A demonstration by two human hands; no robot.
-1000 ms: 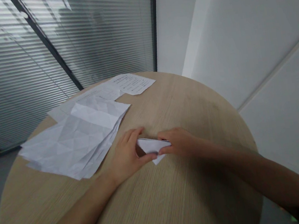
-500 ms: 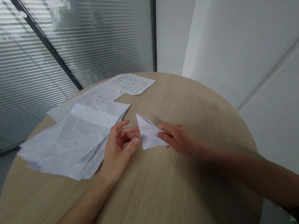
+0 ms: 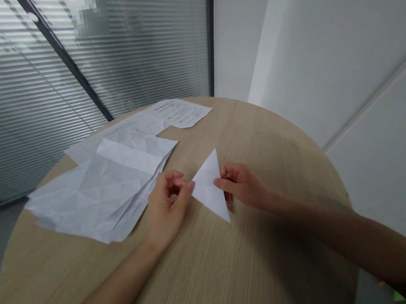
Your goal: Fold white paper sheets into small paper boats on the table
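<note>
A small white folded paper (image 3: pixel 210 186), now triangular in outline, is held between my hands above the table. My left hand (image 3: pixel 170 199) pinches its left corner between thumb and index finger, the other fingers curled. On the opposite side, my right hand (image 3: pixel 243 184) grips the long right edge, thumb on top and fingers behind, partly hidden by the paper. One point of the triangle faces away from me and another faces toward me. Just left of my left hand lies a stack of creased white sheets (image 3: pixel 92 197).
The round wooden table (image 3: pixel 191 284) has a curved edge on all sides in view. Toward its far edge lie more sheets, one a printed page (image 3: pixel 186 113). Behind stands a glass partition with blinds (image 3: pixel 159 52); a white wall (image 3: pixel 343 51) rises at the right.
The paper has turned from a four-cornered shape to a triangle pointing left. My left hand, loose beside it before, has closed on its left corner. My right hand has shifted slightly along the edge.
</note>
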